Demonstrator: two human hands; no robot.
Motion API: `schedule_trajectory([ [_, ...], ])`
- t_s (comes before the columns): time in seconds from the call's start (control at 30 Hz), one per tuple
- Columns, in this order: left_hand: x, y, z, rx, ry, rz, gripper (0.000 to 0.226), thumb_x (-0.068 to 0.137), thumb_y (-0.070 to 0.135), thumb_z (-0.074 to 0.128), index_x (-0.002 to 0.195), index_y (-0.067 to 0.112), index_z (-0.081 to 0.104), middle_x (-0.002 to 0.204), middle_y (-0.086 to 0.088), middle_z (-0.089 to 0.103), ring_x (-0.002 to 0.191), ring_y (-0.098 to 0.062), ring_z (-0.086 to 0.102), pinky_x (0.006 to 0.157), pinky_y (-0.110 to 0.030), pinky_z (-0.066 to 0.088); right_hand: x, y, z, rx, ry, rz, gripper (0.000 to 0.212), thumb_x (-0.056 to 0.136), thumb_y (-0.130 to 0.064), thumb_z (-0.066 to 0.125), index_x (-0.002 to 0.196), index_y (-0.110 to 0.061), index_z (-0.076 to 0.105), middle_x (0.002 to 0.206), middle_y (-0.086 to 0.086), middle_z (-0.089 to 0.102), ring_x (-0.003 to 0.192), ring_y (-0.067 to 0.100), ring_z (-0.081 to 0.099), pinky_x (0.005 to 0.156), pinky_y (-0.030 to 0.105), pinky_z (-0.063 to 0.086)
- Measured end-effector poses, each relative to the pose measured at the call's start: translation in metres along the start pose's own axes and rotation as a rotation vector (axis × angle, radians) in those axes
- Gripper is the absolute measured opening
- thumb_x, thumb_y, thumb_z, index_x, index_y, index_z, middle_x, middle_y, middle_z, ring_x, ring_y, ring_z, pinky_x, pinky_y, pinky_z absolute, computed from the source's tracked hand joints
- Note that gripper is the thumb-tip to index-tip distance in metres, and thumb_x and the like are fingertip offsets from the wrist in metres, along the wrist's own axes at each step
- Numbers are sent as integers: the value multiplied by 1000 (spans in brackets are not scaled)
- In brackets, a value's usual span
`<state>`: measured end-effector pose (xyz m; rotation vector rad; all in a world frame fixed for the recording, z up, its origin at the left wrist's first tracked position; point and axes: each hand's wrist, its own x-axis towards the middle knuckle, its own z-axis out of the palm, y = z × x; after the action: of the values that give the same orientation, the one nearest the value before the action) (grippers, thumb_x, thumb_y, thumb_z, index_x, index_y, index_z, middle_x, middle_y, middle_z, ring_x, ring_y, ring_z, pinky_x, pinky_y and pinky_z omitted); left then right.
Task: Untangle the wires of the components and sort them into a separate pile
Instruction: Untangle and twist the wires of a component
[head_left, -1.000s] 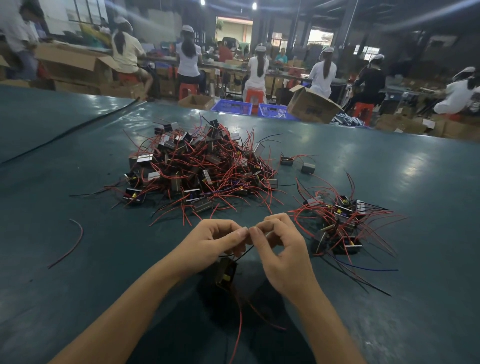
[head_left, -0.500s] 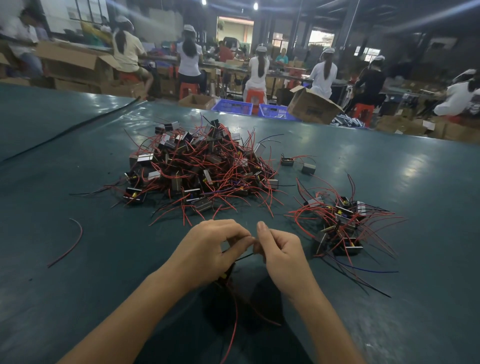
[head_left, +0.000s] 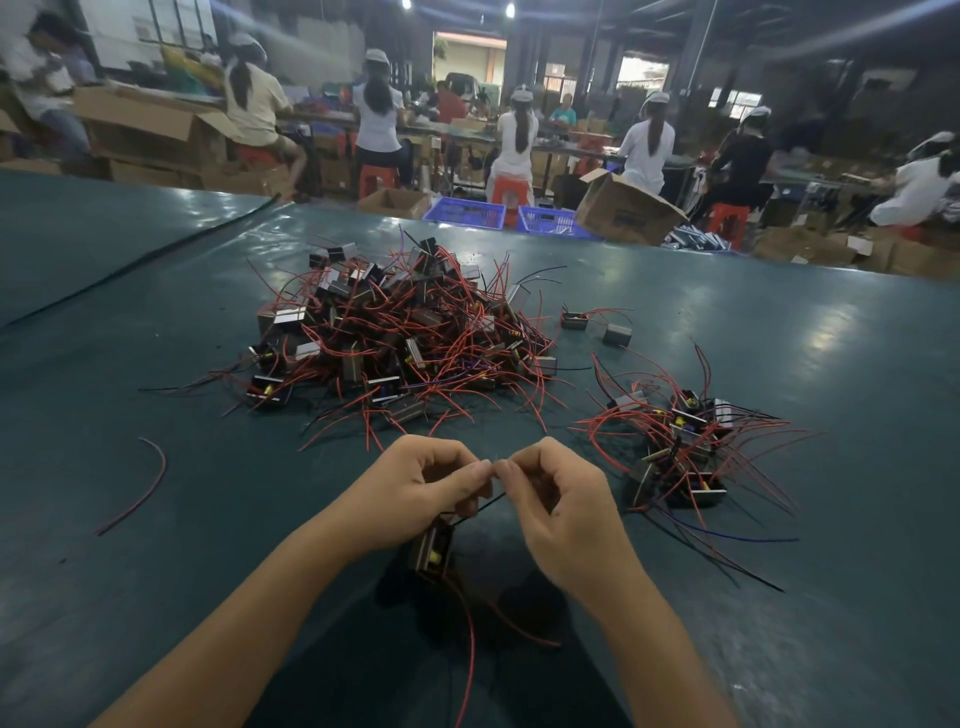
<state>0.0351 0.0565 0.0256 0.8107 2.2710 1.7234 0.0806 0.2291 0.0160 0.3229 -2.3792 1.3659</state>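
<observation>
With left hand (head_left: 415, 499) and right hand (head_left: 566, 519) fingers (head_left: 475, 470) pinched on the thin, limp wire (head_left: 485, 505), light component (head_left: 434, 551) dangling above the table (head_left: 156, 597): grip near wire ends, pull gently, avoid kinking.

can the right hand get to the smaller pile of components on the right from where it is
Probably yes: the smaller pile lies just to the right of the right hand, with only bare table between them. That hand is pinching a component's wire, though, so it would need to let go first.
</observation>
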Motion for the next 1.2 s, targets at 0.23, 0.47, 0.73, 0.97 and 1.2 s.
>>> schedule_trajectory([
  [0.23,0,5,-1,-91,-22,-48,27,91,29,56,71,14,67,65,3,64,63,-8,61,67,-17,49,0,-3,-4,-227,11,-201,14,96,-23,59,93,-13,68,77,-14,49,63,11,48,56,37,46],
  [0.47,0,7,-3,-143,4,-116,39,96,15,55,58,17,64,57,4,58,53,-3,55,56,-12,44,-1,-3,-2,-373,91,-311,9,92,-13,64,97,-17,71,81,-15,52,60,1,41,51,26,44],
  [0.73,-2,4,3,94,88,100,24,89,37,57,77,18,68,66,3,65,62,-13,60,63,-27,50,0,-5,10,256,-13,184,52,97,-38,49,63,1,54,50,7,34,47,16,32,47,29,26],
  [0.97,-2,-1,1,345,151,267,21,96,33,58,85,19,69,69,11,65,64,-13,62,61,-23,48,6,-12,9,513,-35,497,55,97,-42,50,50,-18,65,45,-4,34,41,9,29,40,20,25],
  [1.2,-4,-1,0,573,210,383,32,94,44,50,90,20,72,79,11,66,69,-10,60,63,-38,51,8,-16,-3,705,-148,709,33,94,-31,60,65,-19,69,49,-12,29,39,3,20,34,15,16],
])
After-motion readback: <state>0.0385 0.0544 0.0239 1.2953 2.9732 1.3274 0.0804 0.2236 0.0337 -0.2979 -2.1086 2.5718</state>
